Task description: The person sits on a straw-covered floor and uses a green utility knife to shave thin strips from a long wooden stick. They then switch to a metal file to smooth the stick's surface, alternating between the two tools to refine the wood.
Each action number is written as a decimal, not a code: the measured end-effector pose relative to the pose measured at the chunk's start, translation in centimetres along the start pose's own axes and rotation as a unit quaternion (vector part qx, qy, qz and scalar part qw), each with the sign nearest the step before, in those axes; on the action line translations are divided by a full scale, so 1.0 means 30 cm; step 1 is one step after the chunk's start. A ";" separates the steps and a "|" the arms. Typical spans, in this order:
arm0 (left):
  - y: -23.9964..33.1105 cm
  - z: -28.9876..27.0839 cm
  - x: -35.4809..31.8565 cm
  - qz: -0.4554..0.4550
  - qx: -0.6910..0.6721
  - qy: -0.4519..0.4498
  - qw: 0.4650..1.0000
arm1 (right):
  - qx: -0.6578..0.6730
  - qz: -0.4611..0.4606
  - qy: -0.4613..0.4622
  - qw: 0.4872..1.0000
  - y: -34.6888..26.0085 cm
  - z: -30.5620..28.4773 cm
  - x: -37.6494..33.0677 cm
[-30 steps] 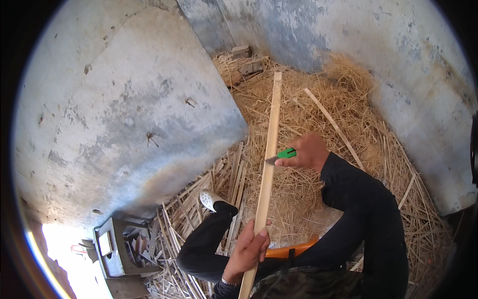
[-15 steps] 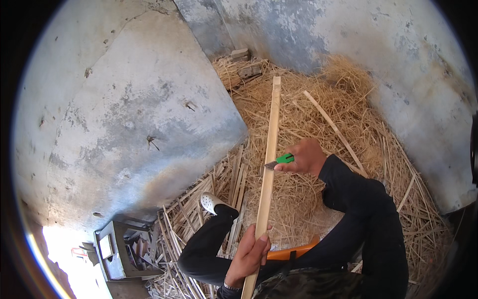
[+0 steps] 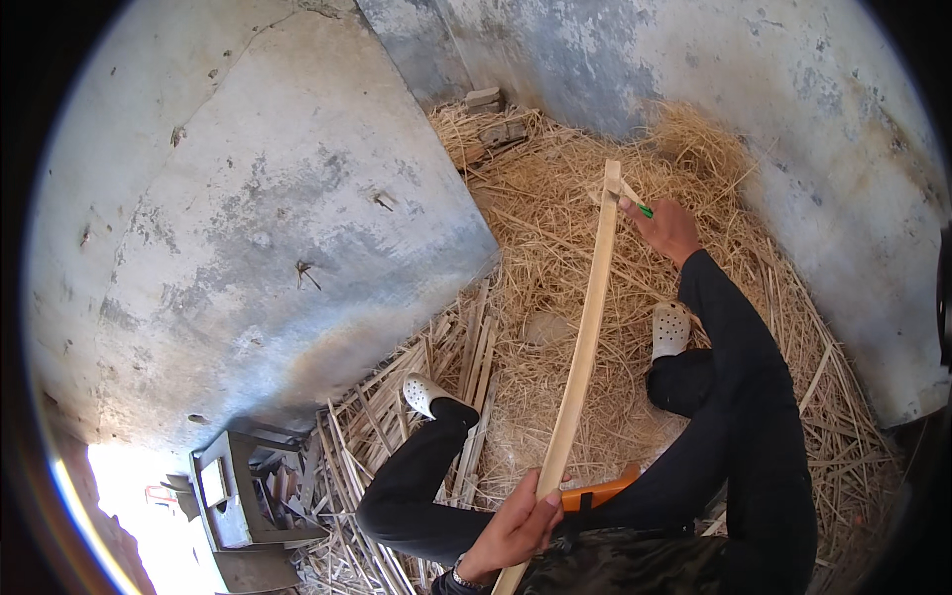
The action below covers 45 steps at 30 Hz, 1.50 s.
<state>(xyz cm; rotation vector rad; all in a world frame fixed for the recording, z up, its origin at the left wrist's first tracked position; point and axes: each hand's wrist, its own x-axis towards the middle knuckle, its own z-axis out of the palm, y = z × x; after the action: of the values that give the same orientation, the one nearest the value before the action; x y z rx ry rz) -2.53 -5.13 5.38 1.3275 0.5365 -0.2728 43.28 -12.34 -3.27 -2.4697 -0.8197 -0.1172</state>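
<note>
A long pale bamboo strip (image 3: 585, 347) slants away from my lap, its far end over the shavings. Near its lower end my left hand (image 3: 514, 534) is closed around it, thumb on top. My right hand (image 3: 668, 232) reaches out close to the far end, closed on a green-handled knife (image 3: 646, 211). The blade lies at the strip just short of its tip, where a small sliver stands out to the side. Much of the knife's handle is hidden in my fingers.
Curly shavings (image 3: 555, 248) cover the floor between my white clogs (image 3: 670, 330). Loose split strips (image 3: 474, 367) lie at the left. Worn plaster walls (image 3: 297, 198) close in on the left, back and right. A wooden frame (image 3: 236, 496) stands at the lower left. Something orange (image 3: 605, 491) shows beneath me.
My right hand and the knife have moved up along the strip, from its middle to the far end. The strip's far end has swung right; my left hand has moved slightly right.
</note>
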 end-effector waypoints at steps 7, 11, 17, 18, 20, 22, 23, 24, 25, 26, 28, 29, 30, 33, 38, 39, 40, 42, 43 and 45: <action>0.022 -0.065 0.056 0.049 0.015 0.094 0.994 | 0.105 -0.258 -0.128 0.952 -0.386 -0.077 -0.404; 0.033 -0.075 0.039 0.059 -0.024 0.090 0.994 | 0.041 -0.315 -0.137 0.938 -0.424 -0.016 -0.456; 0.038 -0.057 0.024 0.059 -0.092 0.056 0.992 | 0.043 -0.212 -0.091 0.972 -0.358 0.016 -0.337; 0.038 -0.062 0.025 0.059 -0.102 0.057 0.991 | 0.062 -0.252 -0.092 0.961 -0.384 0.015 -0.366; 0.037 -0.068 0.027 0.066 -0.109 0.056 0.990 | 0.102 -0.326 -0.096 0.935 -0.442 0.010 -0.464; 0.034 -0.073 0.028 0.064 -0.106 0.049 0.991 | 0.088 -0.243 -0.072 0.963 -0.406 0.022 -0.401; 0.033 -0.072 0.032 0.064 -0.101 0.044 0.992 | 0.079 -0.201 -0.059 0.975 -0.389 0.025 -0.373; 0.033 -0.071 0.033 0.065 -0.095 0.037 0.993 | 0.078 -0.200 -0.066 0.974 -0.385 0.028 -0.367; 0.035 -0.072 0.026 0.062 -0.103 0.039 0.992 | 0.078 -0.198 -0.073 0.974 -0.381 0.029 -0.363; 0.039 -0.069 0.027 0.066 -0.112 0.040 0.991 | 0.074 -0.200 -0.077 0.974 -0.374 0.020 -0.349; 0.048 -0.081 0.022 0.076 -0.126 0.036 0.988 | 0.070 -0.289 -0.065 0.952 -0.421 0.017 -0.415; 0.044 -0.079 0.022 0.081 -0.139 0.028 0.987 | 0.066 -0.330 -0.064 0.940 -0.429 0.016 -0.446; 0.042 -0.078 0.024 0.085 -0.152 0.019 0.984 | 0.073 -0.337 -0.008 0.939 -0.423 0.016 -0.434; 0.037 -0.074 0.030 0.070 -0.153 0.005 0.986 | 0.074 -0.331 0.081 0.937 -0.383 0.027 -0.350; 0.057 -0.051 0.045 0.082 -0.149 0.016 0.985 | 0.073 -0.323 0.086 0.940 -0.311 0.019 -0.269; 0.058 -0.043 0.045 0.078 -0.147 0.027 0.986 | 0.074 -0.265 0.051 0.960 -0.296 0.027 -0.261; 0.054 -0.033 0.033 0.071 -0.149 0.015 0.986 | 0.075 -0.207 0.016 0.975 -0.265 0.029 -0.233; 0.047 -0.016 0.000 0.058 -0.147 -0.009 0.987 | 0.055 -0.099 -0.001 0.994 -0.148 0.012 -0.116; 0.036 -0.004 -0.020 0.040 -0.153 -0.010 0.987 | 0.038 -0.052 0.010 0.998 -0.084 0.011 -0.068; 0.030 0.008 -0.017 0.027 -0.162 -0.026 0.986 | 0.018 -0.085 0.059 0.994 -0.069 -0.010 -0.059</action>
<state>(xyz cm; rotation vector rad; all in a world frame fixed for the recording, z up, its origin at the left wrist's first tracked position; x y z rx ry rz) -2.47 -5.21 6.45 1.0145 0.4785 -0.1661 40.66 -12.04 -2.48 -2.3312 -0.9707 -0.3031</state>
